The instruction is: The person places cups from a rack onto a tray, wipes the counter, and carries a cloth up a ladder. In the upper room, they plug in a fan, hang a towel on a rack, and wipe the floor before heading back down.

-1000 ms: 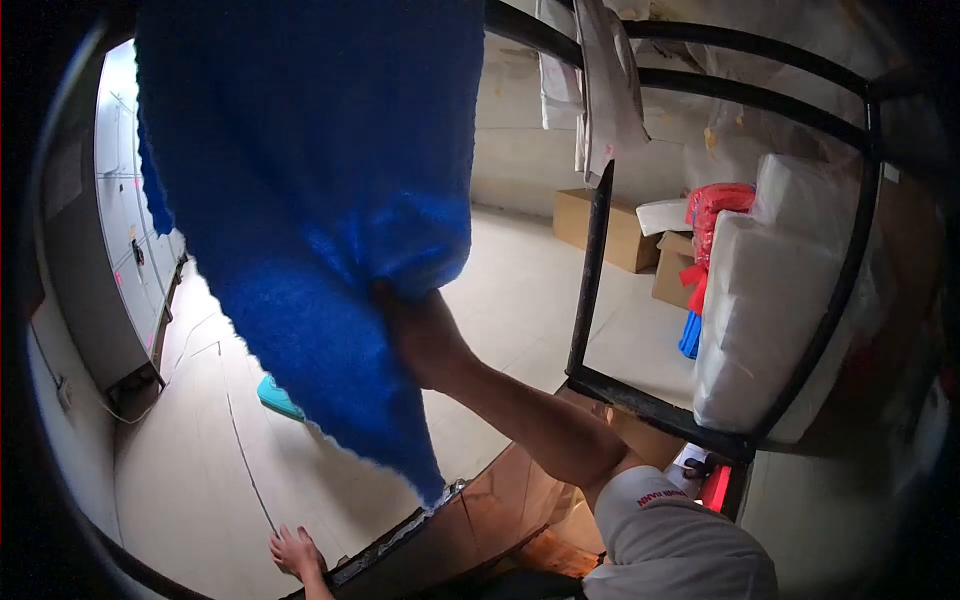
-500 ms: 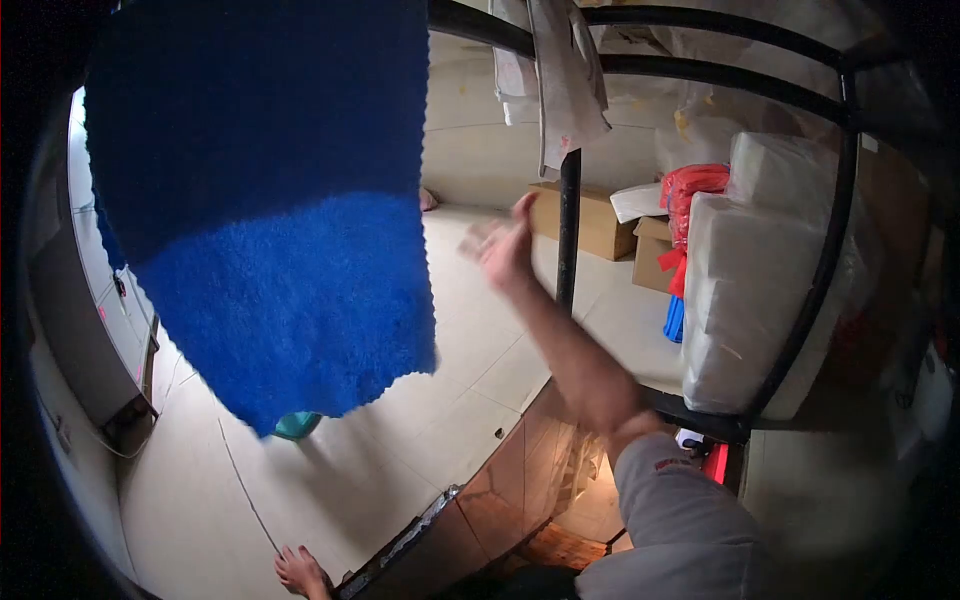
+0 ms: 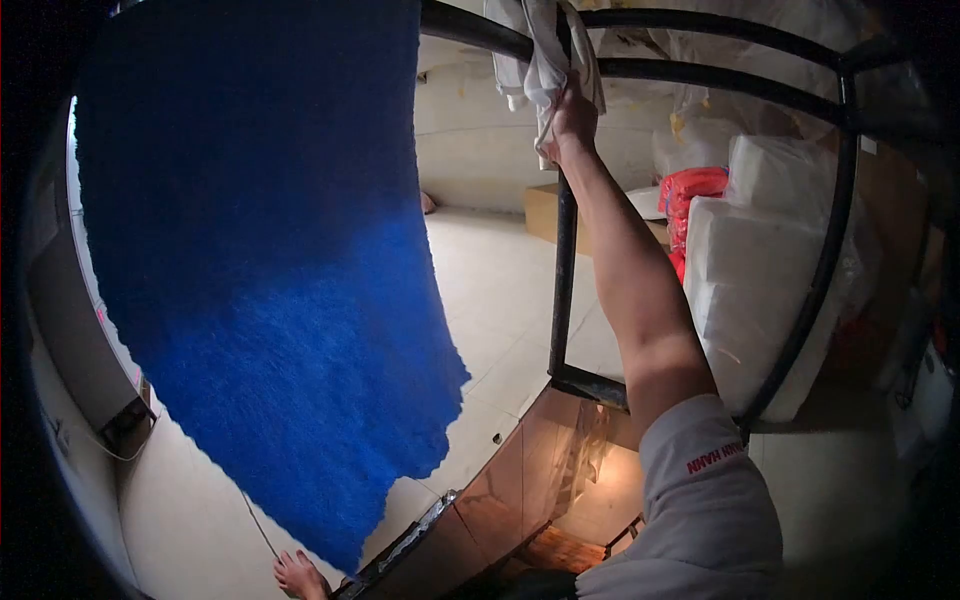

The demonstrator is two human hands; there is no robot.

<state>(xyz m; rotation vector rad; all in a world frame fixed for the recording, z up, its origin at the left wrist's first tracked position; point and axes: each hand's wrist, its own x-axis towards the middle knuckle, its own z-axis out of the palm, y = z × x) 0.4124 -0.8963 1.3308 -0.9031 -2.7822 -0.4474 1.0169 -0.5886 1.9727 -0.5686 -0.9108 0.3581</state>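
Note:
My right hand (image 3: 573, 120) reaches up and out, its fingers closed on a whitish cloth (image 3: 543, 75) that hangs over the black metal frame (image 3: 480, 30). The cloth is bunched where I grip it. A large blue fabric piece (image 3: 330, 390) with a ragged edge hangs close in front of me and fills the left of the view. Its top runs out of the picture. My left hand is not in view. At the bottom, what looks like a bare foot (image 3: 300, 575) rests on the pale tiled floor (image 3: 180, 500).
Behind the frame stand plastic-wrapped white bundles (image 3: 755, 270), a red package (image 3: 693, 187) and a cardboard box (image 3: 542, 212). A tiled ledge (image 3: 490, 480) drops to a lit space (image 3: 605, 490) below. At left is a grey cabinet (image 3: 85, 320).
My right hand has risen from open air to the whitish cloth and closed on it. The blue fabric has swung lower and to the right, covering the green thing seen below it before.

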